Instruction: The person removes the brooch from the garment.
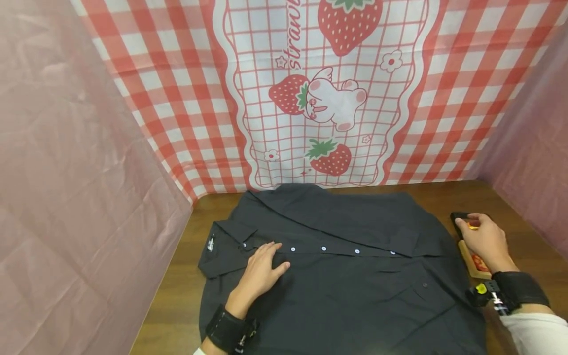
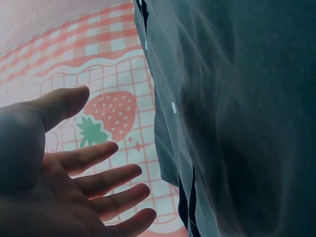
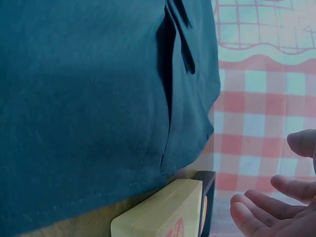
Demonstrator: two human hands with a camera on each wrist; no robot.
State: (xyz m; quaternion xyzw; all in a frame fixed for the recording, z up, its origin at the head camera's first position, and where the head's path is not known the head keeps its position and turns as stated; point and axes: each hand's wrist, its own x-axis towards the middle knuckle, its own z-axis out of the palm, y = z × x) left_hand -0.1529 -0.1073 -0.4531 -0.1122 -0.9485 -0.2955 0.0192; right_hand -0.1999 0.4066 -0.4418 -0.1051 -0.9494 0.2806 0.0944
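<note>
A dark grey button-up shirt (image 1: 346, 296) lies spread on the wooden table, its collar (image 1: 228, 246) to the left and a line of white buttons running across. My left hand (image 1: 259, 271) hovers close over the button line near the collar, fingers extended and thumb apart. In the left wrist view its spread fingers hold nothing. At the shirt's right edge, my right hand (image 1: 488, 244) is over a black-edged box (image 1: 457, 224) and a cream box (image 1: 466, 256) with red print, covering parts of both. The right wrist view shows its fingers (image 3: 247, 212) loosely bent, apart from the boxes.
A red-and-white checked cloth (image 1: 177, 98) with strawberry prints hangs behind the table. Pink fabric (image 1: 88, 197) stands along the left side, and more pink fabric (image 1: 532, 158) along the right. Bare wood (image 1: 173, 296) shows left of the shirt.
</note>
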